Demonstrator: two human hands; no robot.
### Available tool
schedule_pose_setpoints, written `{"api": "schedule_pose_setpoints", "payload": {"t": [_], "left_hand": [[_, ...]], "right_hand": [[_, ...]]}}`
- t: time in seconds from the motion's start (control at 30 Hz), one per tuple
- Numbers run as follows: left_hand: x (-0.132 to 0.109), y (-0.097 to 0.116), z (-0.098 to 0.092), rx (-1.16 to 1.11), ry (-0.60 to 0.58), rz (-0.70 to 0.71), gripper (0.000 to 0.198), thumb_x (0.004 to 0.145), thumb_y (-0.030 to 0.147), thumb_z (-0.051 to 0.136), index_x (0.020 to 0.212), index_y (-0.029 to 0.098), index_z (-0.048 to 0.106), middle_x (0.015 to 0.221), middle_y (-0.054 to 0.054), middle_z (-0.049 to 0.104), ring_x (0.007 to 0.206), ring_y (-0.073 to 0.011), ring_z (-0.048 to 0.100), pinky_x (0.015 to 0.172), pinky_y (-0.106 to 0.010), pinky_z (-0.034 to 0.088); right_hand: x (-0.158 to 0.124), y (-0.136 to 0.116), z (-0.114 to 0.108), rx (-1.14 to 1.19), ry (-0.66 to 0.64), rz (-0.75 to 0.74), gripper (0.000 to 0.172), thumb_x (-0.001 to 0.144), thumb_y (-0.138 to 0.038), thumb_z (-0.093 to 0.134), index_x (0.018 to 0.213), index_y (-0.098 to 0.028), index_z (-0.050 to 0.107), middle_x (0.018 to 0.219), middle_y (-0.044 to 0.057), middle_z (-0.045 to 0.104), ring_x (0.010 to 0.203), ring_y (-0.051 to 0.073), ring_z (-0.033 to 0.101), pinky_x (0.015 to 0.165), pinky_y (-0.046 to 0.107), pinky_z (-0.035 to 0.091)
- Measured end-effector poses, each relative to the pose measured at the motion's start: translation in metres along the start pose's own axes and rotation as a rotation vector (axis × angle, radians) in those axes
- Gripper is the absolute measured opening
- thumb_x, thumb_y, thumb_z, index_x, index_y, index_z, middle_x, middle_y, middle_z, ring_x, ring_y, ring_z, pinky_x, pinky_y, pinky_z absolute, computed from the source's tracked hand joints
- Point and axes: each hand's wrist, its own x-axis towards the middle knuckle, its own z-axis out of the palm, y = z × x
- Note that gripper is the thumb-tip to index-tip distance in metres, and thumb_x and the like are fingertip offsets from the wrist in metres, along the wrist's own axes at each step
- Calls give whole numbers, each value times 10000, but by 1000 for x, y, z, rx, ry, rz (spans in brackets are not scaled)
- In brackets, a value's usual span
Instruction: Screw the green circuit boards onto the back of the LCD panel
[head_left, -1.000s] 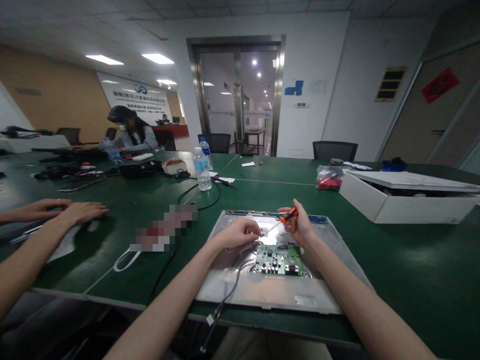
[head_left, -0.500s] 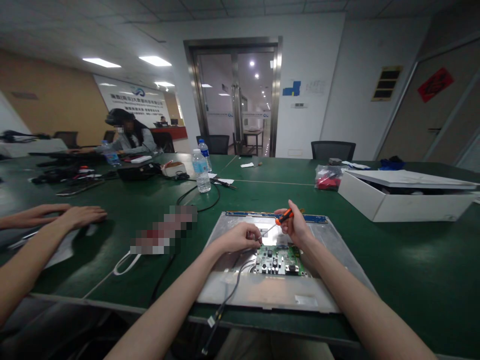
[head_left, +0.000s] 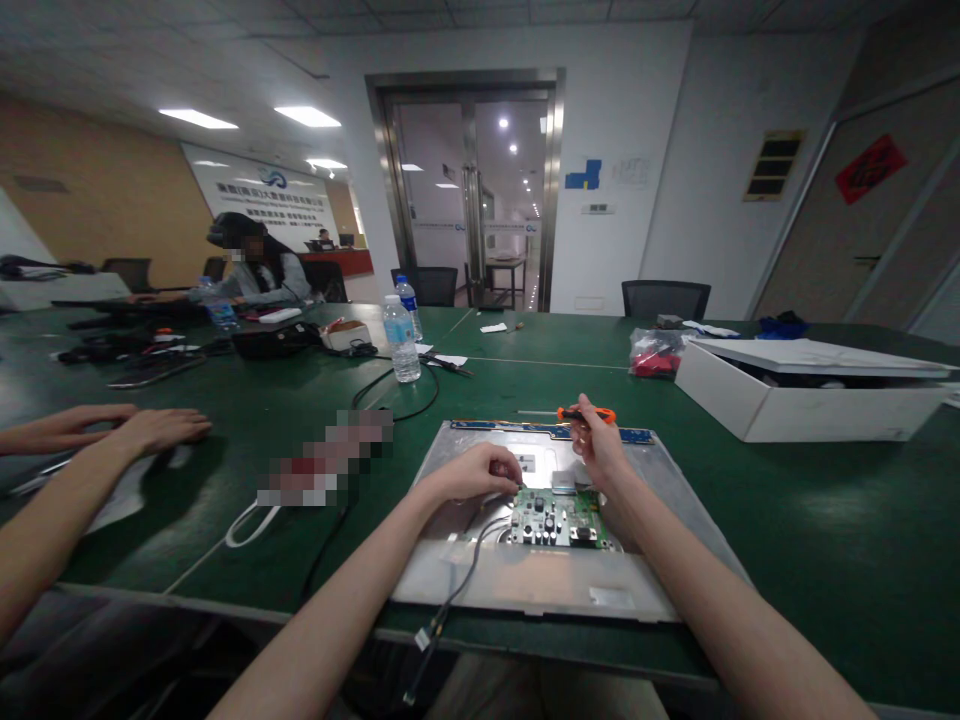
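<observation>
In front of me a metal display panel [head_left: 525, 585] lies flat on the green table, with a green circuit board [head_left: 544, 512] on its middle. My left hand [head_left: 484, 472] rests over the panel, fingers curled in at the board's upper left corner; what they pinch, if anything, is hidden. An orange-and-black screwdriver [head_left: 564, 413] is gripped in my right hand [head_left: 596, 445], above the panel's far edge. Its shaft points left, nearly level, away from the board. Grey cables [head_left: 474, 560] run from the board's left side over the panel's near edge.
A white box [head_left: 810, 400] and a bagged red item [head_left: 651, 362] stand to the right. Water bottles [head_left: 403, 345] and a black cable [head_left: 360, 395] are ahead on the left. Another person's hands [head_left: 154, 430] rest on the table at far left.
The screwdriver tip has lifted away from the board beside my left fingers and swung up, so the shaft is now nearly level. My left hand stays in place.
</observation>
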Motion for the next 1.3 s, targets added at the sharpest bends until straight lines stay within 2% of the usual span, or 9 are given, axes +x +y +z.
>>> {"api": "schedule_pose_setpoints", "payload": {"t": [0.07,0.13,0.47,0.77,1.03,1.13,1.2,1.3], "left_hand": [[1,-1,0,-6,-4,1,172,674,289,711,754,138,707,620,24,551,596,-115,450,569,-217,346],[1,-3,1,-8,-1,1,161,682,284,705,754,139,710,611,24,554,589,-114,452,561,-214,347],[2,-4,0,6,-10,29,127,685,222,709,778,138,730,665,1,612,645,-134,518,590,-211,382],[0,-1,-2,8,-42,71,132,720,264,702,784,156,743,750,-19,659,716,-148,557,658,-221,410],[1,-3,-1,8,-19,47,123,716,232,679,774,139,733,709,-16,647,656,-142,549,612,-221,405],[1,-4,0,3,-7,36,123,711,232,680,773,137,729,685,-7,635,627,-132,532,590,-216,395],[1,-5,1,-2,-7,33,128,705,242,689,767,137,729,670,-3,630,619,-129,525,588,-216,393],[2,-4,2,-9,-11,35,142,704,261,696,759,135,731,687,-13,642,643,-138,542,607,-220,403]], "right_hand": [[0,1,-1,-1,8,-42,459,427,-431,835,724,-181,591,430,-90,484,358,49,368,328,166,251],[1,1,0,-11,22,-76,472,386,-363,844,748,-175,607,430,-94,488,368,48,372,336,167,264],[-3,1,3,-94,23,-130,379,456,-339,792,739,-161,615,408,-84,478,363,58,368,318,175,264],[-9,-2,7,-151,-4,-186,347,477,-341,776,721,-165,605,433,-81,481,389,64,402,316,167,294],[-8,-1,6,-219,-47,-231,338,543,-380,760,754,-155,622,423,-86,465,361,59,366,313,182,293],[-8,-2,5,-268,-66,-261,324,582,-421,748,693,-151,607,415,-78,460,341,54,352,307,187,275],[-8,-5,5,-304,-71,-292,343,617,-465,731,641,-161,572,422,-69,467,340,58,366,306,191,280],[-10,-8,6,-350,-76,-347,359,664,-503,703,677,-171,567,479,-47,527,385,80,434,335,198,345]]}}
